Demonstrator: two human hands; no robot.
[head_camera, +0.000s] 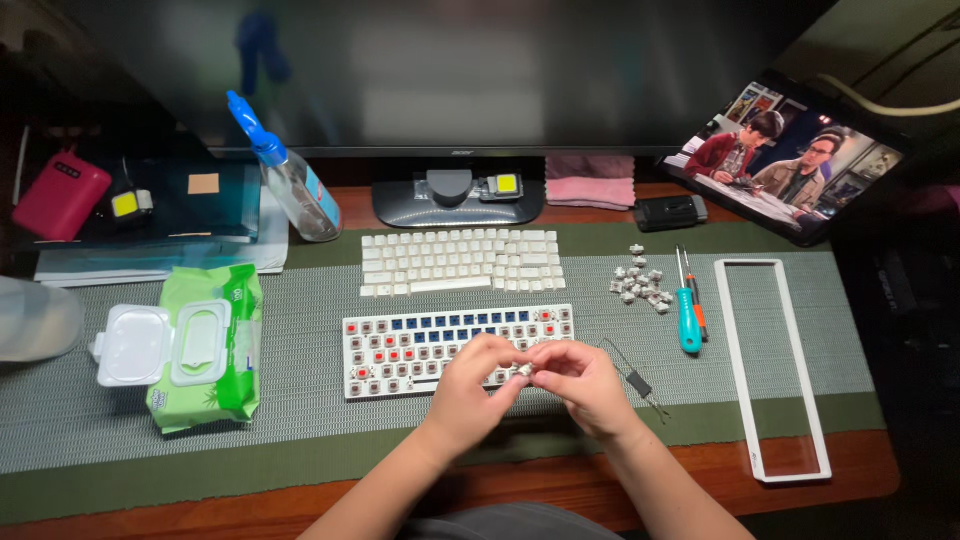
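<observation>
Both hands pinch small switch, prob., over keyboard front edge; mat open nearby.

Wooden desk, green woven mat across it, monitor stand, books at back left

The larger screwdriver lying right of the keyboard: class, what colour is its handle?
Teal, seen in the head view: the larger screwdriver lies beside a thinner orange-handled one.

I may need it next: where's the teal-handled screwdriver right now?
In the head view the teal-handled screwdriver lies on the mat right of the stripped keyboard, between the pile of loose switches and the white frame.
</observation>
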